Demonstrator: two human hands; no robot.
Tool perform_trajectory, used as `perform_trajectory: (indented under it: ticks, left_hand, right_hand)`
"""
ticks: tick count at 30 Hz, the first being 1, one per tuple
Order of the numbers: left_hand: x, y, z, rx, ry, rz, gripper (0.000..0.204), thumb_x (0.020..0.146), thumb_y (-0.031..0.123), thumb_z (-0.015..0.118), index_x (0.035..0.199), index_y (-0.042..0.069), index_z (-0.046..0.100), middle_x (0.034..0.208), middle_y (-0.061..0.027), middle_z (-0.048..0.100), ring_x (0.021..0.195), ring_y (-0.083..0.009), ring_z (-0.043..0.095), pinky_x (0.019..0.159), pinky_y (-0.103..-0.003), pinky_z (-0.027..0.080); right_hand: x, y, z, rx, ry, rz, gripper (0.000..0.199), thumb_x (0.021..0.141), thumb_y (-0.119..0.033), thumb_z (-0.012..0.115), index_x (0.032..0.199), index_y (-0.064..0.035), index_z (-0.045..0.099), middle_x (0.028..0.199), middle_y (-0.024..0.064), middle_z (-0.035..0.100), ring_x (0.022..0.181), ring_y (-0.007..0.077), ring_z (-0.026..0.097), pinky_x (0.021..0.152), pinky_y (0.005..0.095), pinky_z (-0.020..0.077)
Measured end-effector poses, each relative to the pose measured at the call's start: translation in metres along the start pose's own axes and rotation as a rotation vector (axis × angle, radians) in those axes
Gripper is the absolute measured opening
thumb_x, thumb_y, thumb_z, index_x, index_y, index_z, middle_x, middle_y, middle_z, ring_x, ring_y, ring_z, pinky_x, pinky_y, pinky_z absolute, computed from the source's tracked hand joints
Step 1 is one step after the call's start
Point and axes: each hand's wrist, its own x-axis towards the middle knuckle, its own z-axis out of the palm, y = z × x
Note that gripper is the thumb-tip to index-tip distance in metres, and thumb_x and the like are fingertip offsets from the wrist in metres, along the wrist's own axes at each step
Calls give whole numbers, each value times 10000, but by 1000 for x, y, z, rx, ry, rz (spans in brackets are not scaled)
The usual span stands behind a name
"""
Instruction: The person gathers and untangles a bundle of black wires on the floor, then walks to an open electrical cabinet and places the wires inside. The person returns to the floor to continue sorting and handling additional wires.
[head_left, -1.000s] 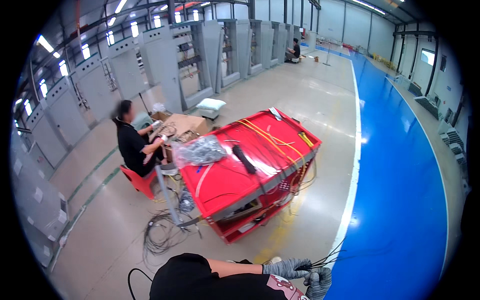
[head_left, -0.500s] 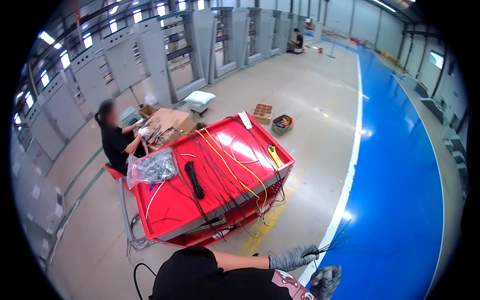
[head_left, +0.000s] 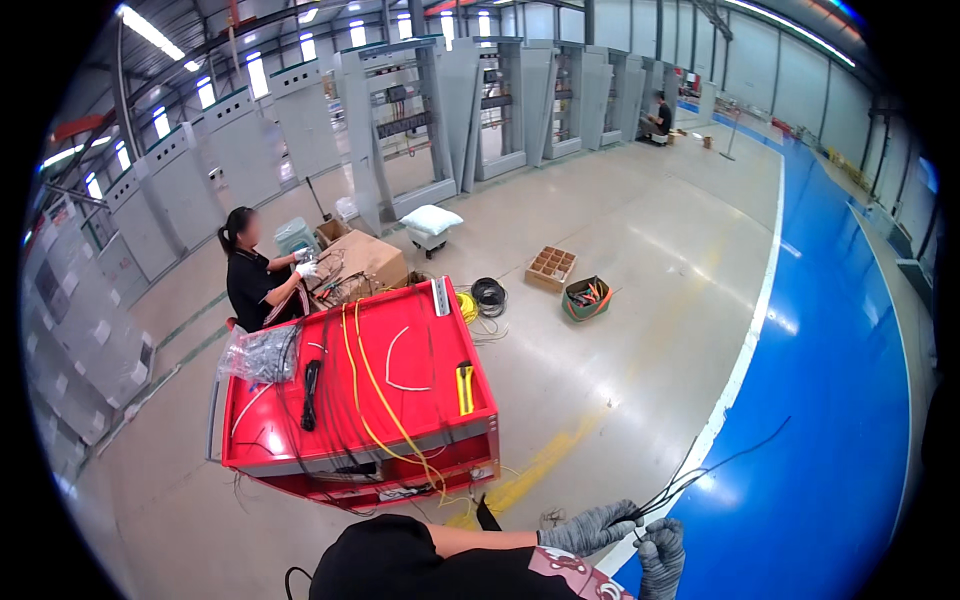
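Both my hands wear grey knit gloves and are close together at the lower right. My left hand [head_left: 590, 528] is closed around a bundle of thin black wires [head_left: 690, 480], whose loose ends fan out to the upper right over the blue floor. Just beside it, my right hand [head_left: 660, 558] has its fingers bent in against the wires near the point where they leave the left hand. The fingertips partly hide that spot. A red cart [head_left: 370, 390] stands to the left, with yellow wires [head_left: 375, 400], black wires and a coiled black cable [head_left: 310, 395] on its top.
A clear plastic bag [head_left: 260, 355] and a yellow-handled tool [head_left: 465, 388] lie on the cart. Behind it are a gloved co-worker [head_left: 262, 275], a cardboard box [head_left: 365, 258], wire coils [head_left: 488, 297], a divided box [head_left: 550, 268] and a tool bag [head_left: 586, 298]. Grey cabinets [head_left: 400, 130] line the back.
The view has turned, so the cart sits further left and the wire coils behind it show. My right hand has come up against the wires beside my left hand.
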Motion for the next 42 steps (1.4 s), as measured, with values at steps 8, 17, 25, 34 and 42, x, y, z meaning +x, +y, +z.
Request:
perform_trajectory:
  ticks: [8,17,25,34,42]
  left_hand:
    - [105,-28,-42,34,258,78,284,916,214,476,1133,31,460,999,-137,582,954,-277,572,817,-365,444]
    - [258,-38,-162,326,506,12,241,880,170,510,1076,34,479,928,-185,553,835,-358,577,705,-396,478]
    - [336,-61,-287,390,752,-17,260,878,146,495,1082,-14,499,960,-202,577,848,-362,582,750,-392,472]
    - [446,-85,-428,426,824,-93,256,871,161,522,1058,-12,507,924,-192,576,832,-356,588,731,-392,477]
    - [546,-90,-569,503,1097,-148,295,885,188,516,1104,-7,482,921,-181,590,831,-336,601,723,-392,479]
  right_hand:
    - [173,5,-16,336,-539,352,432,841,-458,572,949,-43,518,847,79,594,707,143,504,678,262,398]
    - [369,46,46,271,-421,303,284,901,-344,528,834,-72,479,589,0,443,501,75,360,466,216,276]
    - [503,87,104,321,-571,488,290,916,-345,502,788,-90,453,586,-2,447,488,73,379,446,212,289]
    - [717,130,171,-132,-693,105,240,834,-104,582,1053,-18,536,747,80,598,665,141,560,661,267,468]
    - [920,136,263,-87,-1104,-234,137,800,-159,625,840,-34,583,833,108,539,781,227,527,732,320,432]
